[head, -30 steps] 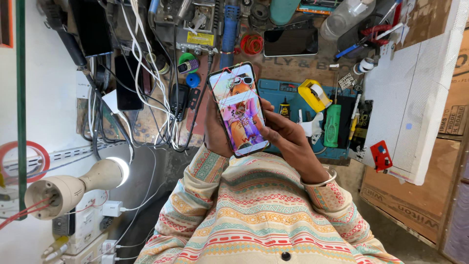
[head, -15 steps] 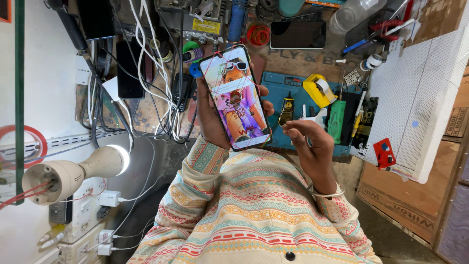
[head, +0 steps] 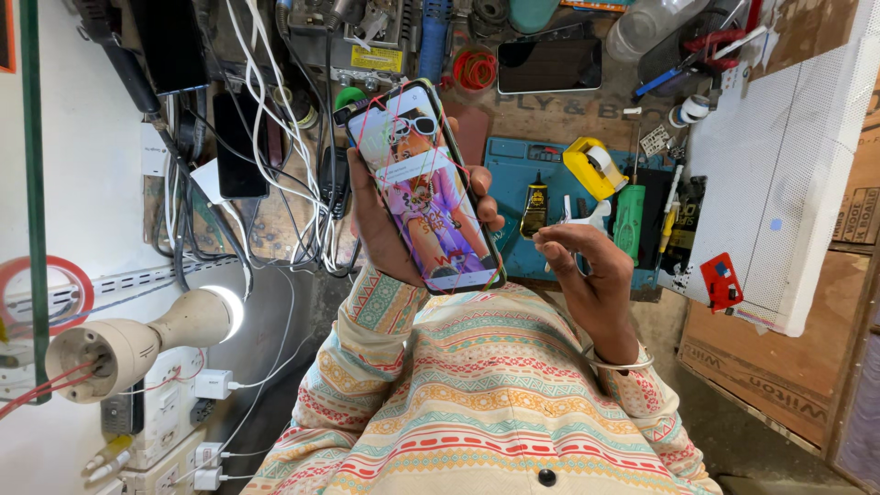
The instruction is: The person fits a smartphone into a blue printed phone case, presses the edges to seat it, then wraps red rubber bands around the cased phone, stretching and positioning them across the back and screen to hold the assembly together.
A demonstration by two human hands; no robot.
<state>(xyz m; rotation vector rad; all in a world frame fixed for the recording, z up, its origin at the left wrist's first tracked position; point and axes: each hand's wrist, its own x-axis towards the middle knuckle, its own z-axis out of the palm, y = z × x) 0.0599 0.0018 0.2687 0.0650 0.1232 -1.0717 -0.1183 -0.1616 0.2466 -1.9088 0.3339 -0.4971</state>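
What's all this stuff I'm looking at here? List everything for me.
Smartphone: one, lit colourful screen, in the left hand.
Second phone: one, dark screen, flat at the bench's far side.
Tape dispenser: one, yellow, on the blue mat.
Small bottle: one, black with yellow label, on the mat.
Screwdriver: one, green handle, at the mat's right edge.
Cables: several, white and black, hanging left of the phone.
Lamp bulb: one, white, lit, lower left.
Perforated board: one, white, right.
Left hand: its grip is round the smartphone.
Right hand: empty, fingers curled, beside the smartphone.
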